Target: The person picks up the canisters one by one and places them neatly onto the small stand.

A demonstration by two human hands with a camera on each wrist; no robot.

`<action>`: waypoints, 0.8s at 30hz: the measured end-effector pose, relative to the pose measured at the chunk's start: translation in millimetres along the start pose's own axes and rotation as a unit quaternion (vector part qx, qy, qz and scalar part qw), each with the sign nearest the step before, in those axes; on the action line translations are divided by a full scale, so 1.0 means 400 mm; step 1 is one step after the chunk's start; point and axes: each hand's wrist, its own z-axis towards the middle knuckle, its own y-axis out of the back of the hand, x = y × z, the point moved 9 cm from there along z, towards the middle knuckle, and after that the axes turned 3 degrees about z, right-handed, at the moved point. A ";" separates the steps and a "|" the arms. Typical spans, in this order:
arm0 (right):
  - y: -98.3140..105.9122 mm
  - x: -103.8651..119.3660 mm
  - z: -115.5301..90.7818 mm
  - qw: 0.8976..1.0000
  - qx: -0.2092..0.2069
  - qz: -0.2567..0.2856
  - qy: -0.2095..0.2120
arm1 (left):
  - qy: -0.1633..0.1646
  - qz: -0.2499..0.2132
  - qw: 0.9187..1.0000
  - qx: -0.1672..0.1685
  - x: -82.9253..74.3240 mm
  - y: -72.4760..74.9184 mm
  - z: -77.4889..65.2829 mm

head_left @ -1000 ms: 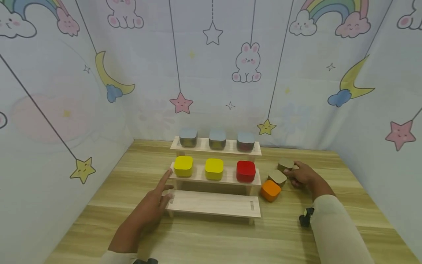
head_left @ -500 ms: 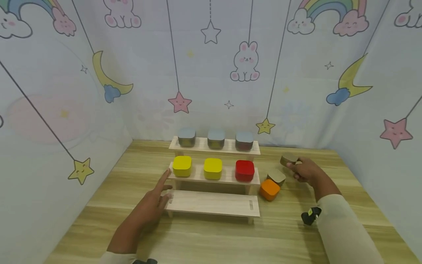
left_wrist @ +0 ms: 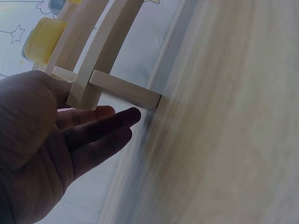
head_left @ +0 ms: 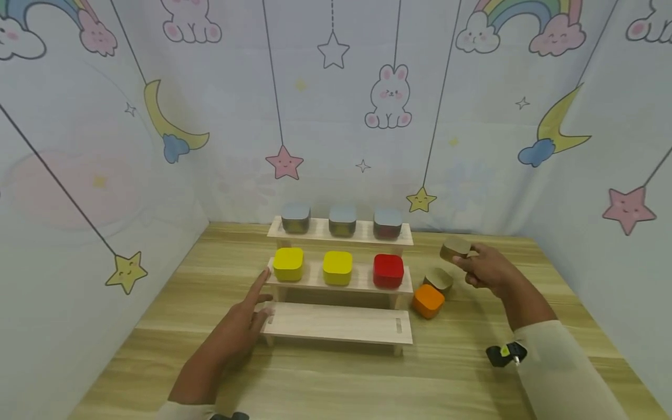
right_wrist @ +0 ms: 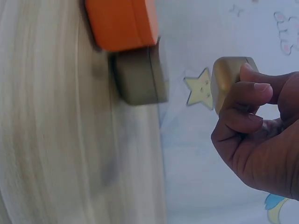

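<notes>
- As the head view shows, the right hand point(head_left: 485, 268) pinches a gold block point(head_left: 454, 248) between thumb and fingers, to the right of the stepped wooden shelf point(head_left: 336, 322).
- Nearer than that block, a second gold block point(head_left: 440, 279) and an orange block point(head_left: 428, 301) stand close together on the table point(head_left: 315, 385), by the shelf's right end.
- At the shelf's left end rests the left hand point(head_left: 238, 329), its index finger stretched to the middle tier point(head_left: 313, 276), its thumb at the near, lowest one.
- Two yellow blocks point(head_left: 288, 264) and, to their right, a red block point(head_left: 388, 272) sit on the middle tier; three grey-topped blocks point(head_left: 342, 221) sit on the far, highest one.
- In the left wrist view, the left hand's fingers extend loosely beside the shelf's end.
- In the right wrist view, curled fingers and thumb grip the gold block, well apart from the second gold block; whether that one touches the orange block I cannot tell.
</notes>
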 end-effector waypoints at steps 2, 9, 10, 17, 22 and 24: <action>-0.009 0.017 -0.017 1.000 -0.005 -0.002 0.009 | -0.005 -0.006 1.000 0.001 0.000 -0.002 -0.001; -0.050 0.090 -0.085 0.998 -0.015 0.031 0.049 | -0.020 -0.011 1.000 -0.003 -0.004 0.000 -0.001; -0.057 0.101 -0.095 0.998 -0.016 0.035 0.056 | -0.021 -0.010 1.000 -0.004 -0.005 0.001 -0.001; -0.104 0.175 -0.150 0.995 -0.030 0.022 0.093 | -0.020 -0.009 1.000 -0.004 0.002 -0.002 0.001; -0.139 0.232 -0.183 0.990 -0.039 0.021 0.135 | -0.024 -0.013 1.000 -0.006 0.004 -0.004 0.001; -0.162 0.253 -0.194 0.987 -0.035 0.030 0.152 | -0.023 -0.013 1.000 -0.006 0.004 -0.004 0.001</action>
